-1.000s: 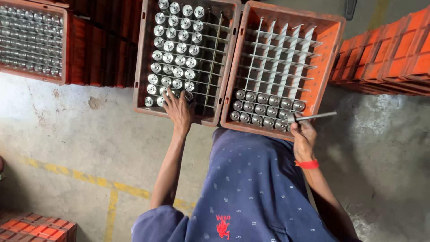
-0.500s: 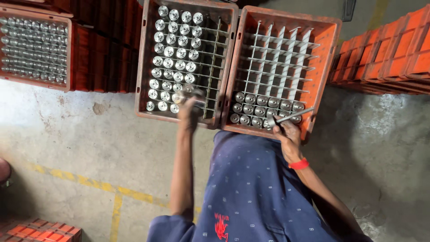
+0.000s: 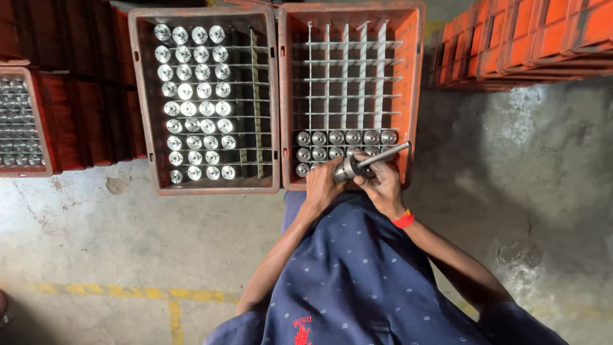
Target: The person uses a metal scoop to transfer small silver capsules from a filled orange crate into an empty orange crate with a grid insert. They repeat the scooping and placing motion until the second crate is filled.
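While both hands meet over the near edge of the right-hand crate, the left hand (image 3: 322,184) is closed around a short silver metal cylinder (image 3: 348,168), fingers wrapped about its body. The right hand (image 3: 383,182) is closed on a thin metal rod (image 3: 383,155); the rod's near end sits at the cylinder's face and its far end slants up and away to the right. Whether the rod enters the cylinder cannot be told. An orange band (image 3: 403,220) circles the right wrist, just behind the grip.

Directly beyond the grip, three rows of like cylinders (image 3: 345,138) stand upright in the near cells of the orange crate (image 3: 414,96); its farther cells show only white dividers. Left of the grip, touching that crate's wall, a darker crate (image 3: 142,102) holds four columns of cylinders along its left side. Farther left, another filled crate (image 3: 39,128) shows partly. Far right, stacked orange crates (image 3: 530,38) rest on the concrete floor (image 3: 128,236).
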### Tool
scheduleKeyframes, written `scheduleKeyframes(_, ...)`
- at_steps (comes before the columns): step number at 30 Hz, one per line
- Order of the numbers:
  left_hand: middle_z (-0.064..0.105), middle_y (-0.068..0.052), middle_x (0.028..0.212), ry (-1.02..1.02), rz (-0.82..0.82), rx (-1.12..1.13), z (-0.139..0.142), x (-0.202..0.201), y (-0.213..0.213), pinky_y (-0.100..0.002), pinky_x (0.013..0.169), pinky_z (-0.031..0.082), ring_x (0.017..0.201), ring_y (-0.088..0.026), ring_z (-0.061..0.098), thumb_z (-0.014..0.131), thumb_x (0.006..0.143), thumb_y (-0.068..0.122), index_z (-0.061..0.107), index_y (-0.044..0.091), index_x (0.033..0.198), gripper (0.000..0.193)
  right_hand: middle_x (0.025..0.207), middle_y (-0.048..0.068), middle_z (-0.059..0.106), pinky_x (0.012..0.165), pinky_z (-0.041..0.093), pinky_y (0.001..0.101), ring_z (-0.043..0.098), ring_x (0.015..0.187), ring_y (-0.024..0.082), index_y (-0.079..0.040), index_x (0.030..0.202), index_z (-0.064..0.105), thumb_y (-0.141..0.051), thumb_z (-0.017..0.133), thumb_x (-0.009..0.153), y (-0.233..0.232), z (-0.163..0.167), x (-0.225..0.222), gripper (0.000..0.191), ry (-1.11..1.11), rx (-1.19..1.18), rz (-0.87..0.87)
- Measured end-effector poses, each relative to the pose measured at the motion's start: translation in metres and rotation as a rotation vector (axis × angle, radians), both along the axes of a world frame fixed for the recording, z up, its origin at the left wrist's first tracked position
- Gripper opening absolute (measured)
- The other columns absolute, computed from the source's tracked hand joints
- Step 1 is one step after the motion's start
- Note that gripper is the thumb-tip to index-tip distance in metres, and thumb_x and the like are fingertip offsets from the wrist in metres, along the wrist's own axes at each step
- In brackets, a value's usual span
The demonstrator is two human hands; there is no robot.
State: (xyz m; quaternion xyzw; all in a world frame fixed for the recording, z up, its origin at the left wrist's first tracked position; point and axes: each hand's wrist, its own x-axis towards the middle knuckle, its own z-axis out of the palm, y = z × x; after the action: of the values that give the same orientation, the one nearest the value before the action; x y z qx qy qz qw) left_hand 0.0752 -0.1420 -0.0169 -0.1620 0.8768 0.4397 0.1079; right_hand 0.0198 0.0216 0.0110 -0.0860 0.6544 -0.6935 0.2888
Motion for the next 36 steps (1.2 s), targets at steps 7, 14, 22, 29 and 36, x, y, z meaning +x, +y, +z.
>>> scheduleKeyframes(7, 0.076, -0.022, 0.099, -0.141, -0.114, 0.286, -0.003, 0.009, -0.014, -0.048, 0.082, 0.057, 0.093, -0.038, 0.074, 0.084, 0.078, 0.033, 0.069, 0.008, 0.122, 0.053, 0.13, 0.01, 0.067, 0.102, 0.049, 0.0281, 0.062, 0.117, 0.016, 0.004, 0.141, 0.06, -0.011, 0.074, 0.096, 0.02, -0.022, -0.018, 0.049, -0.191, -0.07, 0.08)
scheduleKeyframes(14, 0.05, -0.022, 0.147, 0.042, -0.053, -0.295, -0.034, -0.013, -0.076, -0.051, 0.079, 0.056, 0.095, -0.045, 0.069, 0.051, 0.091, -0.002, 0.044, 0.002, 0.16, 0.07, 0.122, 0.002, 0.065, 0.095, 0.047, 0.022, 0.059, 0.105, 0.008, 0.005, 0.139, 0.059, 0.012, 0.06, 0.094, 0.018, -0.016, -0.043, 0.045, -0.216, -0.172, -0.353)
scheduleKeyframes(22, 0.059, -0.02, 0.14, 0.416, 0.028, -0.322, -0.025, -0.024, -0.097, -0.045, 0.088, 0.057, 0.11, -0.039, 0.067, 0.055, 0.09, -0.001, 0.059, 0.009, 0.136, 0.048, 0.118, 0.004, 0.062, 0.092, 0.046, 0.023, 0.056, 0.101, 0.01, 0.007, 0.144, 0.058, 0.012, 0.065, 0.095, 0.015, -0.029, -0.026, 0.05, -0.222, -0.225, -0.304)
scheduleKeyframes(29, 0.067, -0.016, 0.107, 0.084, 0.297, -0.606, -0.015, 0.07, -0.166, -0.049, 0.073, 0.053, 0.097, -0.038, 0.066, 0.07, 0.08, 0.014, 0.068, 0.01, 0.121, 0.041, 0.13, 0.003, 0.062, 0.1, 0.044, 0.0228, 0.058, 0.114, 0.008, 0.007, 0.138, 0.057, 0.008, 0.062, 0.095, 0.042, -0.034, -0.009, 0.043, -0.225, -0.112, -0.293)
scheduleKeyframes(36, 0.064, -0.018, 0.102, -0.09, 0.331, -0.73, -0.05, 0.1, -0.193, -0.051, 0.069, 0.05, 0.085, -0.038, 0.065, 0.08, 0.082, 0.028, 0.066, 0.005, 0.101, 0.033, 0.126, 0.003, 0.061, 0.095, 0.045, 0.0231, 0.056, 0.111, 0.009, 0.007, 0.141, 0.057, 0.006, 0.065, 0.097, 0.032, -0.05, -0.009, 0.045, -0.287, -0.064, -0.207)
